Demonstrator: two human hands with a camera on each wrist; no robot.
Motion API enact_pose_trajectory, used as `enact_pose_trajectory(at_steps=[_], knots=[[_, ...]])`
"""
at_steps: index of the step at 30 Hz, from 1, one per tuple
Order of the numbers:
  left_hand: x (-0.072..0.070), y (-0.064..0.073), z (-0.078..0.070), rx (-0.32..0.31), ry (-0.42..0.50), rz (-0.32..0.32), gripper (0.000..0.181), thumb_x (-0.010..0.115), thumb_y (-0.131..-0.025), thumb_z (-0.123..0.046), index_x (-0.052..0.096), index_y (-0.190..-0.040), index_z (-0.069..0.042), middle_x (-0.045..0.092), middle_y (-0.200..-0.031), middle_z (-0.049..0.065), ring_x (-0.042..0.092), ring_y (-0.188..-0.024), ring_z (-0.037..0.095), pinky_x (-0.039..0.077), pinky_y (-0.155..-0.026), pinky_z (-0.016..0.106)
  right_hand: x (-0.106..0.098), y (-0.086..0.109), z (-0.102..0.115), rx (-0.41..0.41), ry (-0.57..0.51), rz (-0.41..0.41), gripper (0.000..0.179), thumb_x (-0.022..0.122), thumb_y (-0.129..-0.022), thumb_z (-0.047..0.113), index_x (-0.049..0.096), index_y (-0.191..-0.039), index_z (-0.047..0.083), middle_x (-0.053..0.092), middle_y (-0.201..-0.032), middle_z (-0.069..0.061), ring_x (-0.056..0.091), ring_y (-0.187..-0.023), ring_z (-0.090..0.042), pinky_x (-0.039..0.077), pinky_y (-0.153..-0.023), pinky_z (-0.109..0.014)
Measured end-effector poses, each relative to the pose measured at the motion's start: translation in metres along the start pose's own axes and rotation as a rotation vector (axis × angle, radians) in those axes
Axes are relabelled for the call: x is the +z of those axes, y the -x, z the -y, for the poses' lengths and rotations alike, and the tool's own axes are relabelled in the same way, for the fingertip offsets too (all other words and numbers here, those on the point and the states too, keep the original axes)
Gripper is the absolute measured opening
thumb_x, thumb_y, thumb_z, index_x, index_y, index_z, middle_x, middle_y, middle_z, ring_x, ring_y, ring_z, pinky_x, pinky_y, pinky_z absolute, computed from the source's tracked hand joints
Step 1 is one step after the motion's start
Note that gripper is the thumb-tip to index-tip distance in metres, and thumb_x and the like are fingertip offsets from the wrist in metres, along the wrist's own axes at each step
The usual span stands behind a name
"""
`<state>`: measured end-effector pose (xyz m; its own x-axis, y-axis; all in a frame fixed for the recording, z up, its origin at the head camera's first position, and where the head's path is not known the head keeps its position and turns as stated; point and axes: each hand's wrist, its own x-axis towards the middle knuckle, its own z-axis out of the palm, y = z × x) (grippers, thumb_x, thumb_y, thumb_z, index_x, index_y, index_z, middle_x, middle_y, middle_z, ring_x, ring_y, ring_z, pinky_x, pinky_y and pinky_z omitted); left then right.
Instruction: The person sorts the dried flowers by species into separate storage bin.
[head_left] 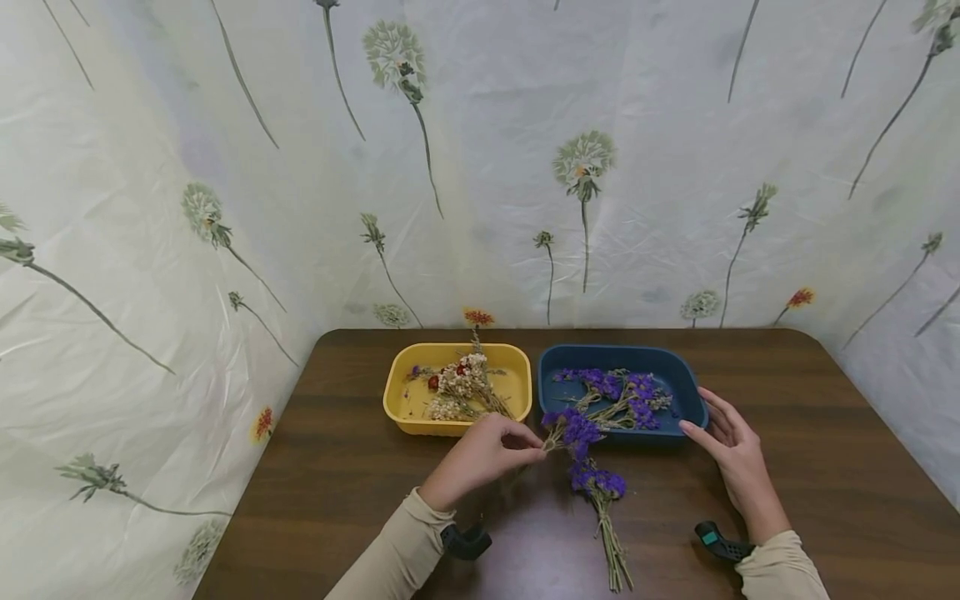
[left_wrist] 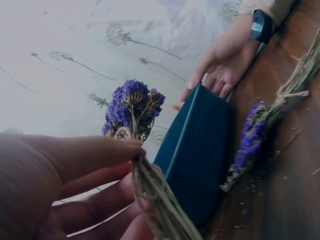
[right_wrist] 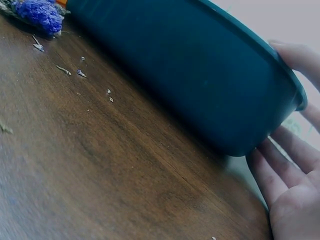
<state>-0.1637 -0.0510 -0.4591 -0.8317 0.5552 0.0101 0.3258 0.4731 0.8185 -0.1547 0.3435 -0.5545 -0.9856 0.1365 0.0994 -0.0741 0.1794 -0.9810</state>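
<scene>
My left hand (head_left: pixel 491 454) pinches a tied bunch of purple dried flowers (head_left: pixel 577 429) by its stems between thumb and fingers, at the near left corner of the blue tray (head_left: pixel 551 367). In the left wrist view, the thumb lies over the twine below the bunch's blooms (left_wrist: pixel 131 107). At the tray's right end, my right hand (head_left: pixel 735 454) touches the corner from outside, thumb at the rim and fingers spread along the wall. Another tied purple bunch (head_left: pixel 609 533) lies on the table before the tray. More purple dried flowers (head_left: pixel 641 408) lie inside the tray.
Left of the blue tray stands a yellow tray (head_left: pixel 393 404) with white and red dried flowers (head_left: pixel 465 379). Small plant crumbs (right_wrist: pixel 82 73) dot the brown wooden table (head_left: pixel 330 500). A dandelion-patterned curtain (head_left: pixel 495 183) hangs behind the table and along its left side.
</scene>
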Motion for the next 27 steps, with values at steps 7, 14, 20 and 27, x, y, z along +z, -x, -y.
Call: enact_pose_trajectory(at_steps=[7, 14, 20, 27], knots=[[-0.008, -0.017, -0.012, 0.069, -0.085, -0.012, 0.014, 0.075, -0.096, -0.025, 0.084, -0.102, -0.016, 0.08, -0.093, -0.006, 0.065, -0.079, 0.001, 0.052, -0.072, 0.016, 0.001, 0.001, -0.003, -0.014, -0.01, 0.002, 0.066, 0.067, -0.102, 0.018, 0.037, -0.161, 0.02, 0.04, -0.163, 0.003, 0.043, -0.132, 0.011, 0.042, -0.093, 0.001], [-0.01, -0.036, -0.02, 0.109, -0.156, -0.006, 0.015, 0.073, -0.098, -0.025, 0.083, -0.104, -0.017, 0.08, -0.097, -0.006, 0.068, -0.087, 0.0, 0.054, -0.079, 0.017, 0.001, 0.001, -0.002, -0.013, -0.004, 0.004, 0.067, 0.067, -0.102, 0.018, 0.037, -0.161, 0.021, 0.04, -0.163, 0.004, 0.042, -0.133, 0.011, 0.041, -0.094, 0.001], [-0.009, -0.051, -0.029, 0.118, -0.245, -0.003, 0.016, 0.072, -0.098, -0.028, 0.084, -0.104, -0.018, 0.08, -0.096, -0.008, 0.067, -0.082, -0.002, 0.052, -0.074, 0.014, 0.001, 0.001, -0.002, -0.013, 0.016, 0.0, 0.066, 0.067, -0.102, 0.019, 0.037, -0.161, 0.022, 0.04, -0.163, 0.003, 0.042, -0.133, 0.011, 0.04, -0.095, 0.001], [-0.009, -0.077, -0.034, 0.165, -0.364, 0.016, 0.016, 0.071, -0.099, -0.025, 0.084, -0.105, -0.017, 0.08, -0.099, -0.005, 0.066, -0.079, -0.001, 0.05, -0.069, 0.013, 0.0, 0.0, -0.003, -0.025, -0.002, 0.004, 0.066, 0.066, -0.102, 0.017, 0.037, -0.161, 0.02, 0.041, -0.162, 0.003, 0.043, -0.132, 0.01, 0.041, -0.094, 0.001]])
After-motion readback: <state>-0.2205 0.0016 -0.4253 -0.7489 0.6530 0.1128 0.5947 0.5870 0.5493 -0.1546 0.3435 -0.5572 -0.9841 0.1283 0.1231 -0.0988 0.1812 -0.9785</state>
